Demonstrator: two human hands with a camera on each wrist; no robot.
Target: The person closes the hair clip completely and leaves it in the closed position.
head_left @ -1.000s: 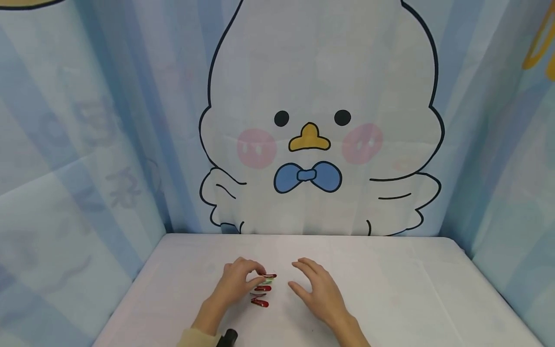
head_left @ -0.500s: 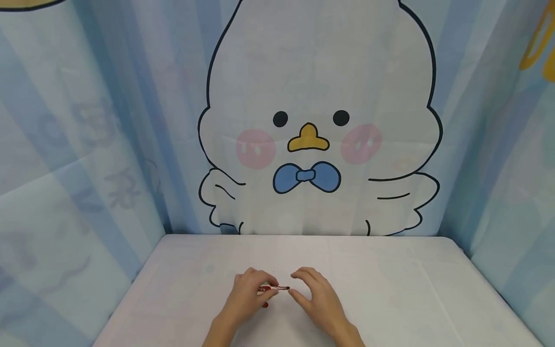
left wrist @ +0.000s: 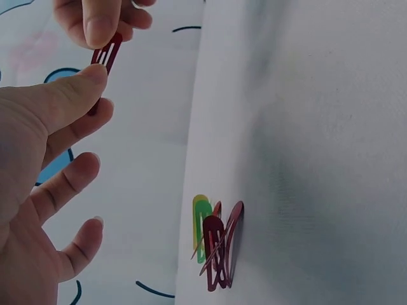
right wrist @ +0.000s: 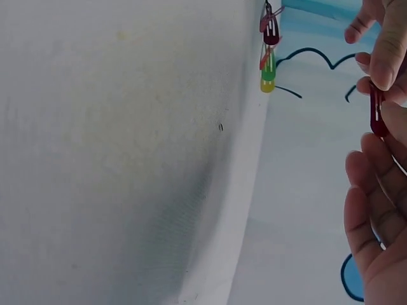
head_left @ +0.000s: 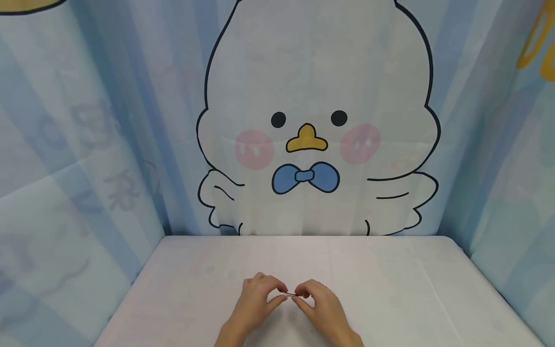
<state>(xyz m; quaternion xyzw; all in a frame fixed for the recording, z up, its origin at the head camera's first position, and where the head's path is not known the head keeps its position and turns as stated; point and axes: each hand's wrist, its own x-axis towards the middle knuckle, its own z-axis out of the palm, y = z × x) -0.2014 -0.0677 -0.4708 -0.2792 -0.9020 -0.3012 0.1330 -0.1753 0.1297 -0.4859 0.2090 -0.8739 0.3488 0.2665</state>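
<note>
A dark red snap hair clip (left wrist: 113, 56) is stretched between my two hands above the table. My left hand (head_left: 260, 303) pinches one end between thumb and index finger, its other fingers spread in the left wrist view. At the opposite end, my right hand (head_left: 323, 308) pinches the clip with thumb and fingers. Several other hair clips lie in a loose cluster on the table: a green clip (left wrist: 202, 222), a yellow clip (left wrist: 196, 202) and dark red ones (left wrist: 214, 254). In the head view the left hand hides that cluster.
The white table (head_left: 399, 284) runs back to a light blue curtain (head_left: 498, 193) printed with a white cartoon bird (head_left: 312, 72). Curtain also hangs along both sides.
My left hand has carried the red hair clip from the row on the table rightward and nearer to me. The right hand, previously apart from it, now pinches its other end.
</note>
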